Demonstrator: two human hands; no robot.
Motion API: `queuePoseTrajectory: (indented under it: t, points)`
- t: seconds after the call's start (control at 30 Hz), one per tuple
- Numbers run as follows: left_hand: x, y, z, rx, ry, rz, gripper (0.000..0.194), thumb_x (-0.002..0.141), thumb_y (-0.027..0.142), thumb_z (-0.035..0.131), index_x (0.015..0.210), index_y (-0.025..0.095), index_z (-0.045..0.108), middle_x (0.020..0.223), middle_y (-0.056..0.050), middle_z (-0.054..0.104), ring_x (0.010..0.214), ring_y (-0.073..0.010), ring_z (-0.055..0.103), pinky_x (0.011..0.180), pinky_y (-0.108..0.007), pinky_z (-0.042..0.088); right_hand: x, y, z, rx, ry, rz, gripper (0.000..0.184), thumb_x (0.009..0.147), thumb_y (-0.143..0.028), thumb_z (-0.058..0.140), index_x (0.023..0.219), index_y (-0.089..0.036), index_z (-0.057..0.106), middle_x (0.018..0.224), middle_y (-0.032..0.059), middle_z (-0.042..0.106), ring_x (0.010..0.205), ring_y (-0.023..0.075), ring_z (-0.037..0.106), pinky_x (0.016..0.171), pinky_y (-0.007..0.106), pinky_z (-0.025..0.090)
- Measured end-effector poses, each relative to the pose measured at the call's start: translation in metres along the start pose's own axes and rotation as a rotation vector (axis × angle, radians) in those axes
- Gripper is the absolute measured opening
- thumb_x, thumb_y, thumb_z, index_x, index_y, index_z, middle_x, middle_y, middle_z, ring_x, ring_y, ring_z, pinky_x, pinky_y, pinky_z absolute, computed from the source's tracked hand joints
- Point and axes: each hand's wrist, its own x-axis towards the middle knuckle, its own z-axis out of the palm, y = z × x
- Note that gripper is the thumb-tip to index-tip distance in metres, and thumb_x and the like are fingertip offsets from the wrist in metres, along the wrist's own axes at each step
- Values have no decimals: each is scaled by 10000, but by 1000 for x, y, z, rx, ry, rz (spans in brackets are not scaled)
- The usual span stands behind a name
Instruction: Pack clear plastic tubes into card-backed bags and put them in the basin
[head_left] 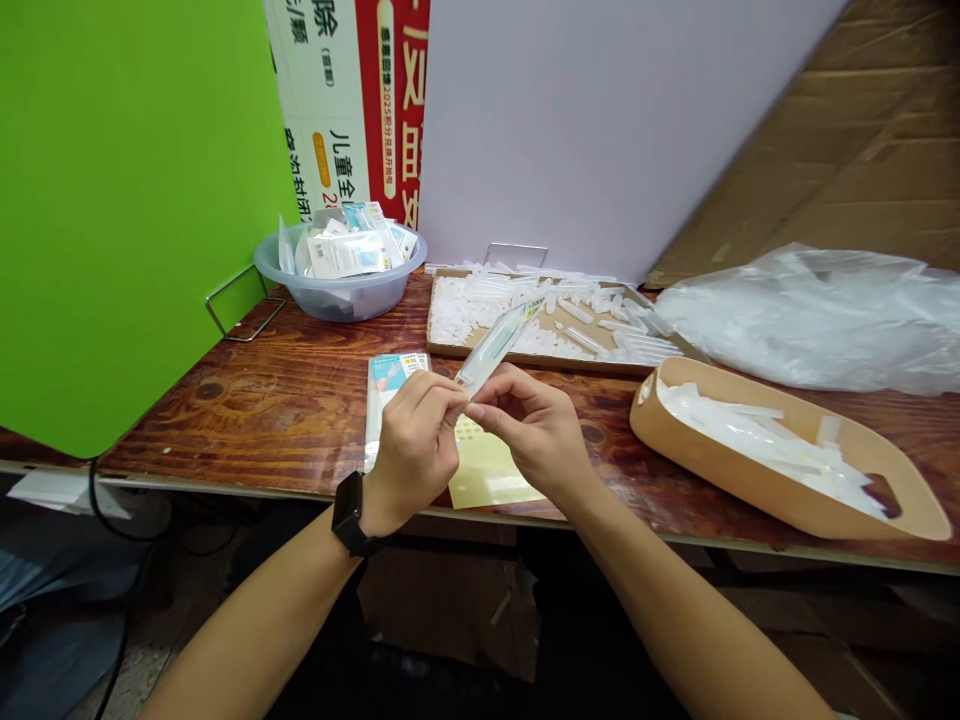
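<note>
My left hand (415,440) and my right hand (534,425) meet above the near edge of the wooden table (285,400). Both pinch the near end of a narrow clear plastic packet (496,343) that slants up and away to the right. A black watch sits on my left wrist. Under my hands lie a stack of flat printed packets (390,375) and a yellow sheet (487,470). Behind them a shallow cardboard tray (442,340) holds several small white plastic pieces.
A clear bowl (341,290) of filled packets stands at the back left. A tan scoop-shaped tray (787,470) with white pieces lies on the right, and a crumpled clear plastic bag (817,320) behind it. Green (127,200) and white (600,120) boards stand behind.
</note>
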Motion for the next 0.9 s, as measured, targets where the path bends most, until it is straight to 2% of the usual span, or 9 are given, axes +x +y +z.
queuePoseTrajectory:
  t: [0.23,0.47,0.67,0.8,0.9]
  points:
    - [0,0,0,-9,31,1,90,849,62,544,824,143,573,811,-53,607,775,-144,583,694,-276,492,-1,5,4,55,66,-39,174,719,-281,774,676,-190,633,662,-23,554,618,109,500,577,245,397]
    - [0,3,1,12,45,-29,94,870,84,527,814,157,546,788,-36,589,756,-131,559,678,-263,473,-3,8,7,2,39,-89,154,820,-262,668,735,-189,562,723,-26,488,633,98,454,578,241,374]
    - [-1,6,3,9,72,-81,103,874,85,517,810,165,527,804,-33,586,776,-128,565,706,-265,474,-8,12,14,20,43,-63,170,881,-291,586,784,-199,481,694,-39,475,586,90,479,559,232,407]
    - [0,10,2,-45,73,-156,107,870,76,506,813,165,526,915,-65,633,894,-147,606,788,-292,490,-9,15,16,-21,181,-66,190,903,-327,550,803,-214,433,625,-59,468,514,86,471,502,224,395]
    - [0,11,1,-95,77,-248,101,870,94,506,803,167,528,917,-61,652,882,-144,617,767,-279,490,-5,19,11,-195,305,-88,188,892,-344,561,817,-213,449,621,-53,484,504,92,476,489,232,390]
